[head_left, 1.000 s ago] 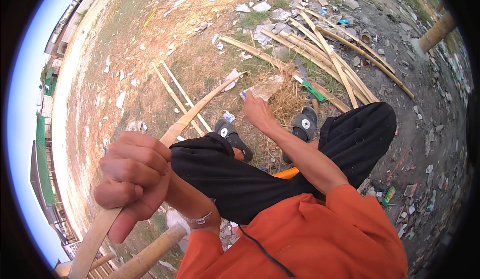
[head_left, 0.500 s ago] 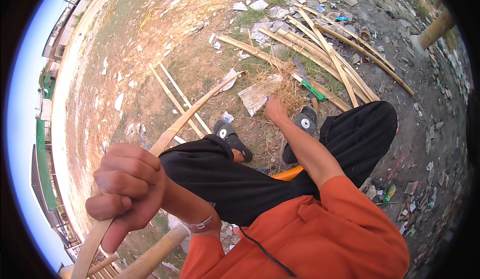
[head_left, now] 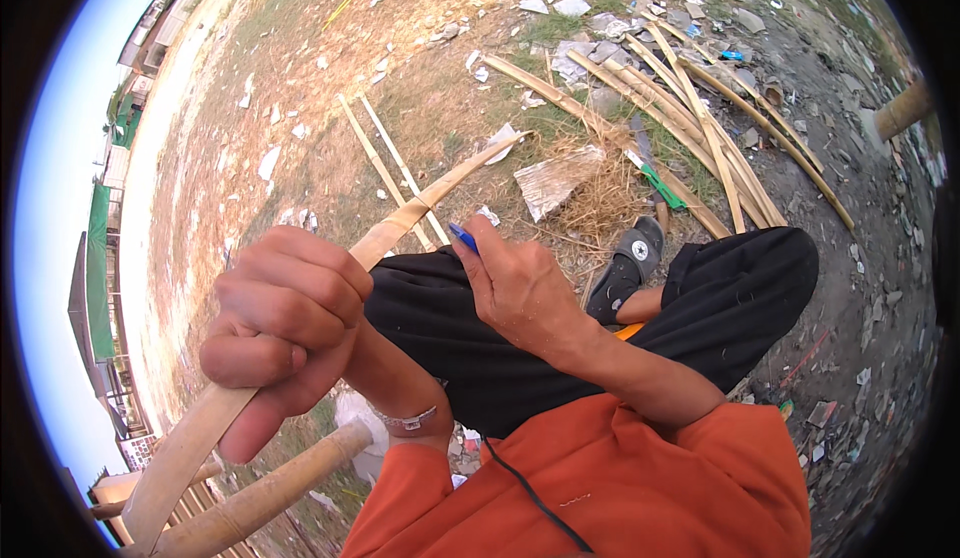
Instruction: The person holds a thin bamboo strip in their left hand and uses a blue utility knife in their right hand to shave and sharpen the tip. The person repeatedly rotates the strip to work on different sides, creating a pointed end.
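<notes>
My left hand (head_left: 290, 323) is closed around a long, flat bamboo strip (head_left: 190, 458). The strip slants from the lower left, through the fist, up over my knee to a tapered far end. To the right of it, my right hand (head_left: 540, 298) is raised above my lap. Its thumb and fingers pinch a small blue object (head_left: 463, 238), which points toward the strip; most of it is hidden in the fingers, so its kind does not show. A small gap seems to part the blue end from the strip.
Several bamboo strips (head_left: 700, 143) lie piled at the far right, beside a green-and-white-handled tool (head_left: 668, 186) and straw shavings (head_left: 600, 193). Two thin strips (head_left: 385, 158) lie beyond my left knee. A bamboo pole (head_left: 270, 498) stands lower left; rubble (head_left: 850, 298) covers the right side.
My right hand has come up and back from the ground near the shavings toward the strip, still holding the blue object. The view has shifted slightly; my left hand keeps its grip.
</notes>
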Available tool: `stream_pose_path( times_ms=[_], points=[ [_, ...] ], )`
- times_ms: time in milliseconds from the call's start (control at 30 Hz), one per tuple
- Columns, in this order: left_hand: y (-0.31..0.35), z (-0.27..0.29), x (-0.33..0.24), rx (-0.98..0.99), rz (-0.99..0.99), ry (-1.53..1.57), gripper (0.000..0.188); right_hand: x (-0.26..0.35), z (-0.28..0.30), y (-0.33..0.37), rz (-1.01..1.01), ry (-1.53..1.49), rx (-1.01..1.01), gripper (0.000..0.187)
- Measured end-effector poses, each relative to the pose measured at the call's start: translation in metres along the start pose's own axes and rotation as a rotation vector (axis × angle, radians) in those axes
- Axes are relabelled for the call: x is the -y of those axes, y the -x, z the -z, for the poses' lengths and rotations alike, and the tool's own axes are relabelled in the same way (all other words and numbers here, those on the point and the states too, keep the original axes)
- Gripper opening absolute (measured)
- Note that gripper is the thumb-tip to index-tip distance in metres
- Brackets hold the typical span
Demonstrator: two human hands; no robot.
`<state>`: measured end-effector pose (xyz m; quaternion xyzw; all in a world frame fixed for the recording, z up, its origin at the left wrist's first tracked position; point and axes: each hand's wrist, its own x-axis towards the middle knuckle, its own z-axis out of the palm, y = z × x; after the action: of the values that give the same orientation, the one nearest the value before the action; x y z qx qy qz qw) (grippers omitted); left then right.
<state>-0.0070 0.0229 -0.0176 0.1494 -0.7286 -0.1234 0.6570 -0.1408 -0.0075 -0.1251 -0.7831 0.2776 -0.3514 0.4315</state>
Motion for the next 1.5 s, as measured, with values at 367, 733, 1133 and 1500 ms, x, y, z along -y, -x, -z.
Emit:
stream_pose_path(
  times_ms=[367,733,1133,1500],
  points=[
    [0.001,0.003,0.0,-0.022,-0.024,0.014,0.049,-0.027,-0.011,0.004,-0.189,0.159,0.031,0.015],
    [-0.001,-0.004,0.001,-0.027,-0.022,0.002,0.049,-0.04,-0.015,-0.01,-0.142,0.183,-0.028,0.02],
    [-0.002,-0.012,0.006,-0.006,-0.032,-0.005,0.05,-0.094,-0.041,-0.009,-0.221,0.119,-0.077,0.02],
    [-0.005,-0.017,0.007,-0.001,-0.011,0.012,0.05,-0.188,-0.047,-0.023,-0.429,0.291,-0.014,0.022]
  ],
)
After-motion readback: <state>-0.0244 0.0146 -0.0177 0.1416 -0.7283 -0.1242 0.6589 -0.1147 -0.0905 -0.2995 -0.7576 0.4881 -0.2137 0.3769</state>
